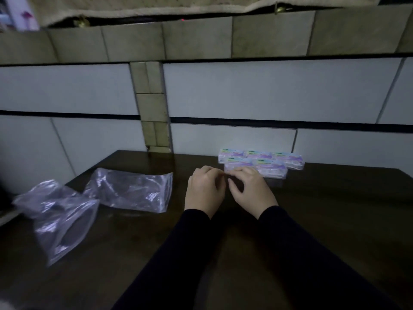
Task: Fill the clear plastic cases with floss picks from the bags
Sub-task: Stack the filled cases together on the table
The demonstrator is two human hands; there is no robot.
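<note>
Both hands, left (204, 190) and right (251, 189), fingers curled together, grip unclear tbh. Cases (263, 162) just past fingers, bags (131, 190) off left on counter (335, 209).

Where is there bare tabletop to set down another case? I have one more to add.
Bare table right of the right hand, before the stacked cases. The left is crowded by two plastic bags, and both hands fill the middle.
</note>
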